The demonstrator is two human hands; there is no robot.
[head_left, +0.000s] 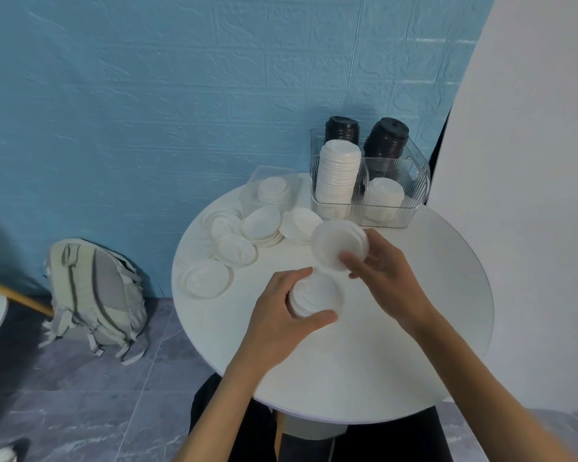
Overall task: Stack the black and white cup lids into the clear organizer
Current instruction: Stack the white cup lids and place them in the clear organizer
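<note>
Right hand (386, 265) pinches a white lid (339, 245); clear organizer (414, 181) lies at one o'clock, nearer it. Left hand (281, 315) grips a small lid stack (316, 295).

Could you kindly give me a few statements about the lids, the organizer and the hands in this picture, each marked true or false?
1. The right hand holds a white lid above the table. True.
2. The clear organizer holds only white lids. False: two black stacks stand in its back compartments.
3. The left hand grips a small stack of white lids. True.
4. The loose lids on the table are black. False: they are white.
5. A backpack lies on the table. False: it is on the floor.
</note>
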